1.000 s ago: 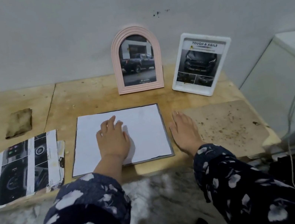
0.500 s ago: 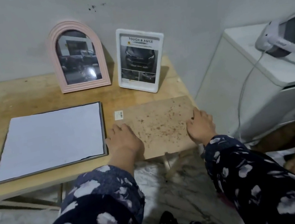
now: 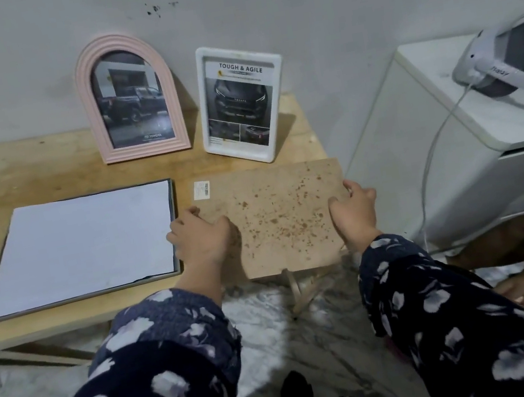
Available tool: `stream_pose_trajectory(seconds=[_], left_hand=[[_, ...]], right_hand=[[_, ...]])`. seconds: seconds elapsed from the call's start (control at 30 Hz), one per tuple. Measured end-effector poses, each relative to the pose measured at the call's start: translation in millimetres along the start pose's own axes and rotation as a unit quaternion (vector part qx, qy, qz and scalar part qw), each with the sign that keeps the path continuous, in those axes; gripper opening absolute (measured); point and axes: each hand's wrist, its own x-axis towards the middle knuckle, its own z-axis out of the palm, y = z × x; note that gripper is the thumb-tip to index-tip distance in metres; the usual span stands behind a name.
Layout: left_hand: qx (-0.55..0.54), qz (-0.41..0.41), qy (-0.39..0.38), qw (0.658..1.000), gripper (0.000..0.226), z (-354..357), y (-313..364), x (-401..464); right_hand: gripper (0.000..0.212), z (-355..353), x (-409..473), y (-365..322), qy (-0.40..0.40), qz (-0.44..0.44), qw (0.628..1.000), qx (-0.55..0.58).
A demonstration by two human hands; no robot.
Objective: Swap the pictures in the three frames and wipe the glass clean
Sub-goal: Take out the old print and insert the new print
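The left hand (image 3: pixel 203 239) has its fingers (image 3: pixel 184 219) curled over the left short edge of the brown backing board (image 3: pixel 277 216), and the right hand (image 3: pixel 354 209) has its fingers (image 3: pixel 352 185) hooked over the right short edge. Both hold the board, one at each end, so neither is nearer than the other. The board lies flat between the fingers with its long axis running from one hand to the other, and its near edge overhangs the front of the desk (image 3: pixel 41 172). A small barcode sticker (image 3: pixel 202 189) sits at the far corner, just beyond the left fingers.

Just to the left of the left fingers, almost touching the board's edge, lies the open frame (image 3: pixel 88 244), face down, with the white back of a sheet showing inside its dark rim. Its long axis runs the same way as the board's. My judgement is that the board goes leftwards onto that frame, a sideways carry with no turn needed.

Beyond the fingers, against the wall, stand the pink arched frame (image 3: pixel 131 99) and the white frame (image 3: pixel 243 102), both upright with pictures in them.
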Motion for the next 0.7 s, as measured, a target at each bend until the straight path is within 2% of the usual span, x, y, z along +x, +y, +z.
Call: stream_pose_trajectory(seconds=[0.13, 0.33, 0.7], left_hand=[[-0.011, 0.017, 0.043, 0.999, 0.059, -17.5, -2.3, 10.0], [-0.017, 0.011, 0.098, 0.995, 0.046, -79.8, -36.5, 37.0], [-0.011, -0.024, 0.093, 0.995, 0.045, -204.6, -141.2, 95.9]], right_hand=[[0.051, 11.1, -4.6, -19.8, -0.001, -0.023, 1.0, 0.002], [0.051, 54.1, -28.1, -72.7, -0.031, -0.07, 0.997, -0.02], [0.053, 186.3, -111.5, -150.9, -0.074, -0.098, 0.992, -0.037]])
